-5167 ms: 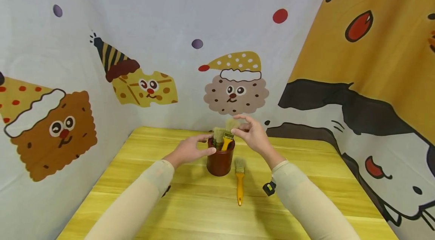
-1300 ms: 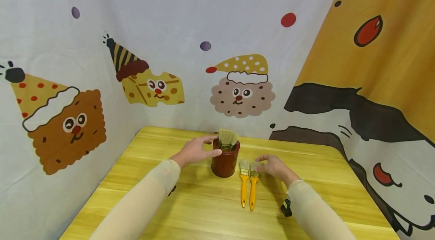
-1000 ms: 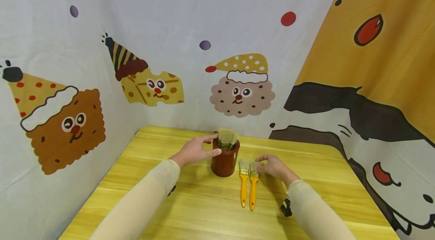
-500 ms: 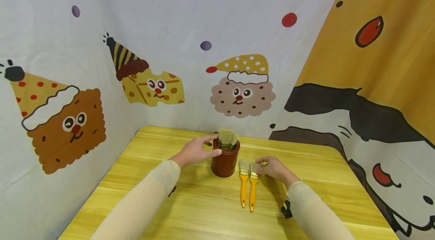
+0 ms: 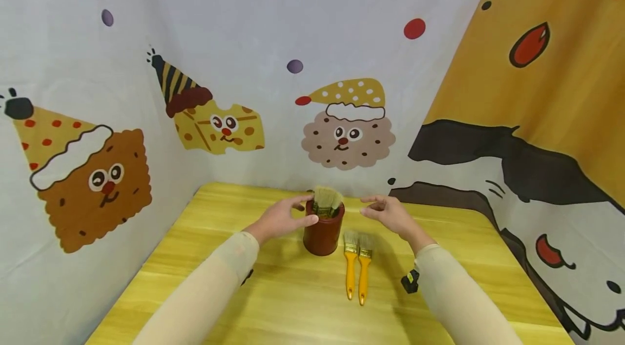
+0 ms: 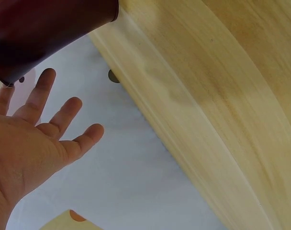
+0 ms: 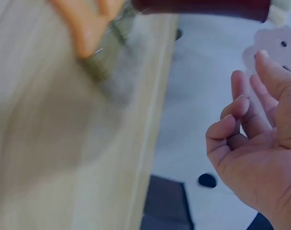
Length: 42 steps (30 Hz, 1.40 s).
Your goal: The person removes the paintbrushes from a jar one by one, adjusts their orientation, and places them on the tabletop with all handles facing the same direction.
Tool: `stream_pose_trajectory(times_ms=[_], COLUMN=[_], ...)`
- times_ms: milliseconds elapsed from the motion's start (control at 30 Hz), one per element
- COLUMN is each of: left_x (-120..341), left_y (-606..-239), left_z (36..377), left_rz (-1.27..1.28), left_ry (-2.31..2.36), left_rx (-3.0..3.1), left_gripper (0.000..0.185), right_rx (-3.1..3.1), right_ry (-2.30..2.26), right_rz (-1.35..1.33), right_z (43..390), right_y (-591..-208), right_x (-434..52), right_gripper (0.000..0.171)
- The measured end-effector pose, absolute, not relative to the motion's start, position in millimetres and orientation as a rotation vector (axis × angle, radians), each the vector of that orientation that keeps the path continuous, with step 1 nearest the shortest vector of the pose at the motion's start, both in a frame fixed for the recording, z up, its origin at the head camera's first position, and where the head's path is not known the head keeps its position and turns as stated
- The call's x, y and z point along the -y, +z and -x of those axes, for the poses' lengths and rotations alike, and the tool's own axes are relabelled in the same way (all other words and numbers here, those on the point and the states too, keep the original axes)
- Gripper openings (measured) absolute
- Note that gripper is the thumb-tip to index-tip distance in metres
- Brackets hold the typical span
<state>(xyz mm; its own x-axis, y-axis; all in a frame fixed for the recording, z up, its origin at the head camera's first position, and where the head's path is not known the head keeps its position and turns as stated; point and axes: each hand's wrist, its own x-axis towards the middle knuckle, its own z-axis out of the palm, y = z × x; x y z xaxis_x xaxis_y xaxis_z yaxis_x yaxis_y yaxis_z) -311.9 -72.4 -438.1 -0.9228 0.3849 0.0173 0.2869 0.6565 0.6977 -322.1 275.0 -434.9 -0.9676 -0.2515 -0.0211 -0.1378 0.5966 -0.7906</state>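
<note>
A dark red cup (image 5: 323,232) stands on the yellow wooden table (image 5: 273,301), toward the far edge and near the middle, with a few brushes (image 5: 326,201) standing bristles-up inside it. Just to its right two yellow-handled brushes (image 5: 356,268) lie flat side by side, handles pointing toward the person, bristles toward the wall.

To my eye the work in hand is emptying the cup one brush at a time, and this is the reach for another. The next move would call for a light pinch on one bristle head without tipping the cup.

The left hand (image 5: 279,217) rests against the cup's left side, thumb at the rim and forefinger across the top edge; in the left wrist view its fingers (image 6: 64,115) are spread and fairly straight, so it steadies rather than clamps. The right hand (image 5: 390,213) hovers in the air to the right of the cup, above the two lying brushes, touching nothing. Its fingers (image 7: 241,108) are loosely curled and slightly apart, and the palm is empty.
</note>
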Motion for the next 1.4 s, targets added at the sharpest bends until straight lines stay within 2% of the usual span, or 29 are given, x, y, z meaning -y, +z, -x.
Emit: stream_pose_trajectory(times_ms=[267, 433, 867, 1200, 1400], left_x=[72, 71, 71, 73, 72], left_y=[-434, -438, -437, -436, -436], left_z=[315, 316, 313, 312, 312], left_rz=[-0.552, -0.566, -0.570, -0.576, -0.572], left_ry=[1.122, 1.115, 1.120, 1.119, 1.118], left_rx=[-2.739, -2.739, -2.730, -2.734, -2.736], left_gripper=[0.073, 0.073, 0.071, 0.073, 0.073], right_rx=[-2.646, -2.686, -2.989, -3.190, -3.238], right_ry=[-1.397, -1.403, -1.254, -1.178, -1.116], right_rz=[0.378, 0.411, 0.382, 0.321, 0.311], right_z=[327, 328, 324, 318, 316], right_y=[-411, -413, -422, -424, -422], right_x=[-242, -222, -190, -171, -168], right_gripper=[0.053, 0.056, 0.048, 0.042, 0.044])
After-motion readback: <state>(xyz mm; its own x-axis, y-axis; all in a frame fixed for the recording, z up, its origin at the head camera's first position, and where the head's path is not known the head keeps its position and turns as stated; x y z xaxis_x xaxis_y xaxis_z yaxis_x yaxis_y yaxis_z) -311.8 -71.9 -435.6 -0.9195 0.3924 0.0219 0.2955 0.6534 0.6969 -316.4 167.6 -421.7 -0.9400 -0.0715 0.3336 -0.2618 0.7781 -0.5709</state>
